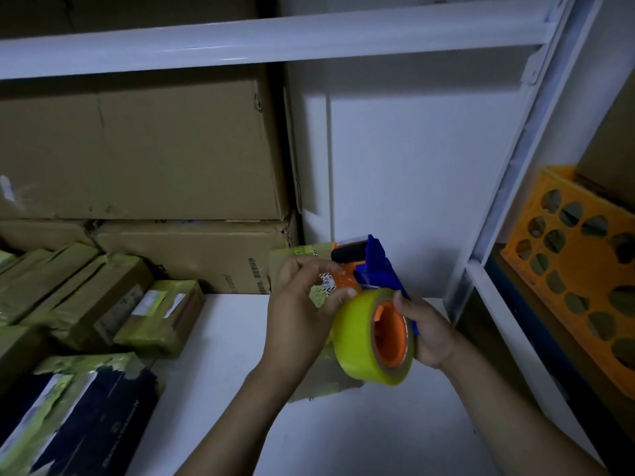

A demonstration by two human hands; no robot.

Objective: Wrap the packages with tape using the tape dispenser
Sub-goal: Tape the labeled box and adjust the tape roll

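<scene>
While gripped in both hands, tape dispenser (378,266): blue frame with an orange front part and a black roller at its far end; raised above the shelf, over the package, nose pointing away from the person.
Tape roll (357,338): yellowish transparent tape on an orange hub, mounted at the near end of the dispenser, its open side turned towards the right.
Right hand (429,334): behind and to the right of the roll; fingers curled round the blue frame, thumb tip at the roll's upper rim.
Left hand (302,304): on the left side of the dispenser; fingers bent over the orange front part, where a small white label shows, thumb lying against the edge of the roll.
Package (323,386): brown cardboard with yellowish tape across it, lying on the shelf directly beneath the hands and largely hidden by them; its far end shows beyond the left hand.
Shelf (223,338): white board carrying everything.
Taped packages (86,297): several, piled along the left side.
Dark package (86,417): nearest on the left, taped at its edges.
Cardboard boxes (137,149): large, stacked at the back left, under a white beam (275,39).
Orange crate (577,262): perforated, in the neighbouring bay on the right.
</scene>
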